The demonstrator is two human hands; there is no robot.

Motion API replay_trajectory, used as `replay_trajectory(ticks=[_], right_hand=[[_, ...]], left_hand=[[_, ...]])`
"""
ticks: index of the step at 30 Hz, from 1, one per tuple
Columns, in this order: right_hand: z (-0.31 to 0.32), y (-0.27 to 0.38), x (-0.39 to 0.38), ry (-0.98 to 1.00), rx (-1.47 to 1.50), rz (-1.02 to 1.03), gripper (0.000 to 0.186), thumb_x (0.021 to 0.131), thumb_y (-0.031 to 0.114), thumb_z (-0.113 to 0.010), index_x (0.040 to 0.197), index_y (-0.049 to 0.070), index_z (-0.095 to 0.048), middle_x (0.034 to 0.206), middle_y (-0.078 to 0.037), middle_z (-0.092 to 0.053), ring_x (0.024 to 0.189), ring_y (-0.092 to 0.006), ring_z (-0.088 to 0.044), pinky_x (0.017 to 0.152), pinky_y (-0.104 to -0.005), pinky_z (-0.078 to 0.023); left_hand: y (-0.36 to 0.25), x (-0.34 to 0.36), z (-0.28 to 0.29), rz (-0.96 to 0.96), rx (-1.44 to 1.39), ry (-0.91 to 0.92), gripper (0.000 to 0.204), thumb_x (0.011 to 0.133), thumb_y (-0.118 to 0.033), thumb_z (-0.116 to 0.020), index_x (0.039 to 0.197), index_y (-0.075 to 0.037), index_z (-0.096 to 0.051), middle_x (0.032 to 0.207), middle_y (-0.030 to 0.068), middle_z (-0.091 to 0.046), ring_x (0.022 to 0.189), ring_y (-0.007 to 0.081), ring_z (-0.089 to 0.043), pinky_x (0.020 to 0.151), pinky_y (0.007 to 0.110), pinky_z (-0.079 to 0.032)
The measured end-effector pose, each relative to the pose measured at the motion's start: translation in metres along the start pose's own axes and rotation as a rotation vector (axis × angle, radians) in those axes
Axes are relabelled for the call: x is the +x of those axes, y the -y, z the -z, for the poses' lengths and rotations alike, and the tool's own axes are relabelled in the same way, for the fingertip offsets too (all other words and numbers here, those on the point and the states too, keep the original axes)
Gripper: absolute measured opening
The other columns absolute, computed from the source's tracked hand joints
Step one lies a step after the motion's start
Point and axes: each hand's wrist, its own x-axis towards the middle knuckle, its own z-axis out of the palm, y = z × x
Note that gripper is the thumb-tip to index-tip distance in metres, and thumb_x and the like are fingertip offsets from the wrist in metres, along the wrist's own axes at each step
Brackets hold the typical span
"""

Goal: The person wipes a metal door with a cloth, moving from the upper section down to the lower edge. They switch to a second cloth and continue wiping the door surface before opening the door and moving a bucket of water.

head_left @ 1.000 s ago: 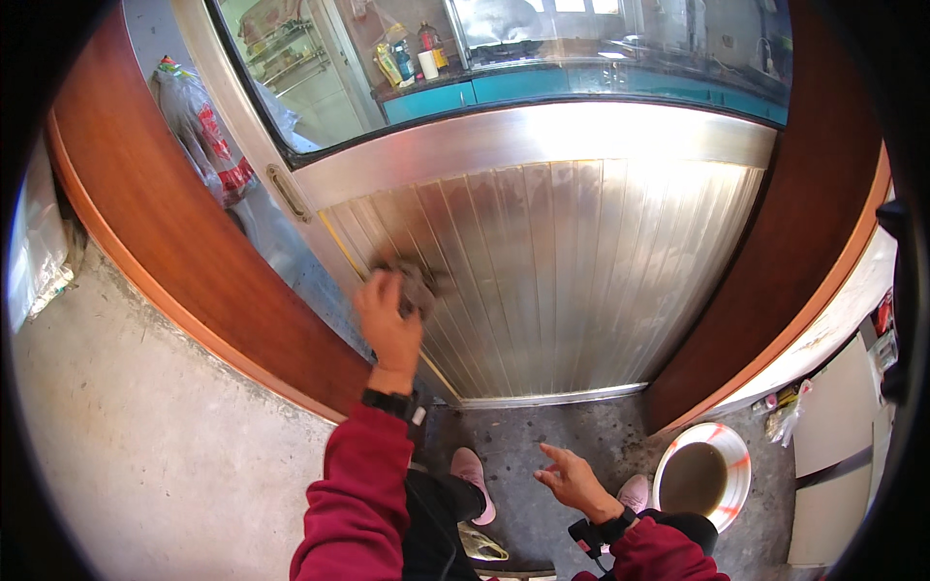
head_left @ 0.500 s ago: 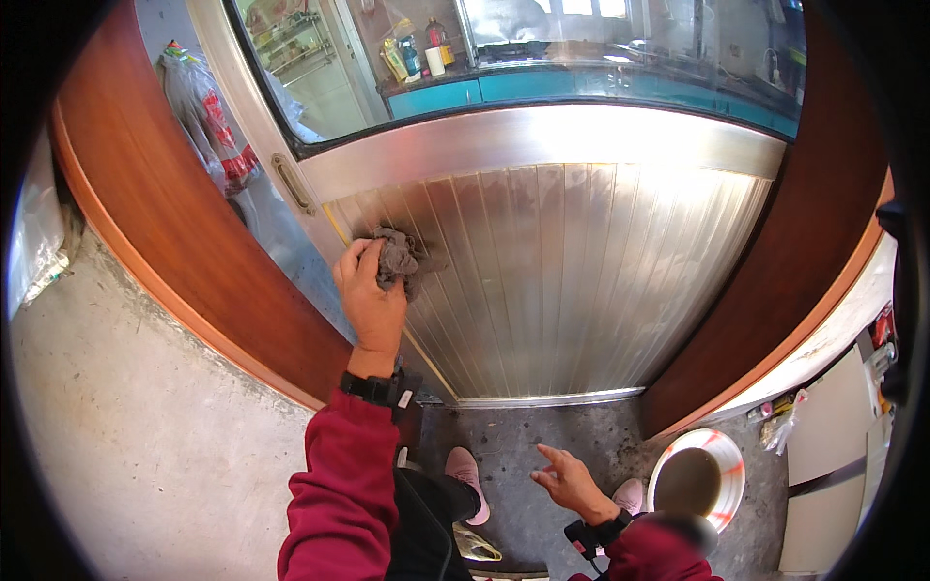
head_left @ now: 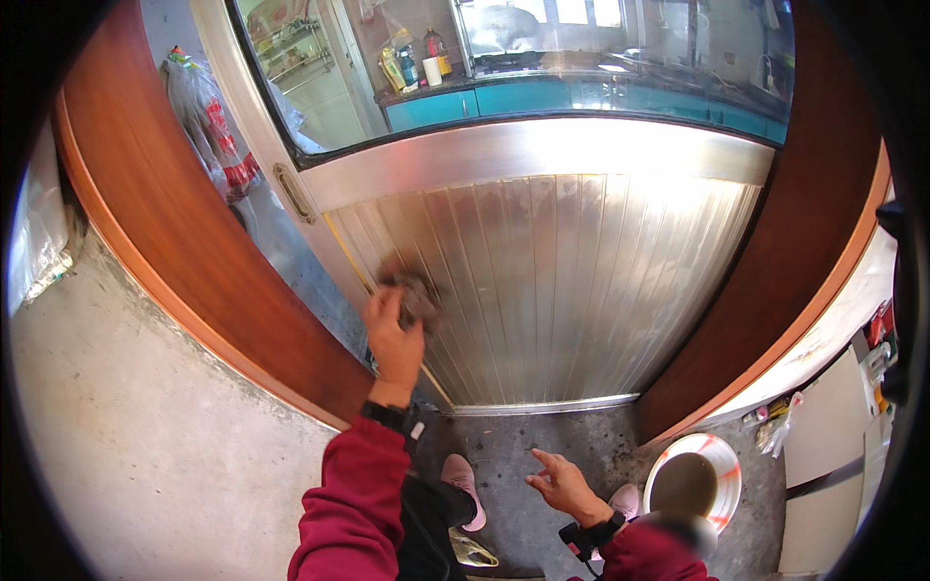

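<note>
My left hand grips a crumpled grey-brown cloth and presses it against the ribbed metal panel of a door, near the panel's left edge. The cloth is smeared by motion. Above the panel, a glass pane lets a kitchen show through. A recessed handle sits on the door's left frame. My right hand hangs low in front of the door, fingers apart, with nothing in it. Beside it on the floor stands a white basin with red-orange marks, holding murky brown water.
Brown wooden door jambs flank the door on both sides. Plastic bags hang in the gap at the left. White panels and small clutter line the right wall. My pink shoes stand on the grey floor.
My left hand has slid the cloth downward and slightly right along the metal panel. My right hand has stayed nearly in place, still empty.
</note>
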Motion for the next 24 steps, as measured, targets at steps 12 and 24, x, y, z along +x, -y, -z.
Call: replay_trajectory(ticks=[12,24], right_hand=[[0.006,0.003,-0.008,0.018,-0.003,-0.012,0.058,0.087,0.027,-0.072,0.136,0.003,-0.052,0.117,-0.022,-0.061,0.092,-0.0338,-0.065,0.080,-0.0412,-0.052],[0.003,-0.002,-0.003,0.019,-0.017,-0.021,0.058,0.087,0.028,-0.072,0.136,0.004,-0.052,0.118,-0.022,-0.061,0.096,-0.0358,-0.064,0.082,-0.0413,-0.052]], left_hand=[[0.005,-0.016,-0.010,-0.051,0.116,0.022,0.055,0.062,0.003,-0.074,0.115,-0.005,-0.064,0.122,0.0118,-0.056,0.115,0.0365,-0.049,0.100,0.044,-0.040],[0.024,-0.074,-0.027,0.205,-0.007,0.128,0.049,0.068,0.002,-0.070,0.117,-0.005,-0.063,0.122,0.0135,-0.056,0.117,0.0371,-0.052,0.100,0.043,-0.042]])
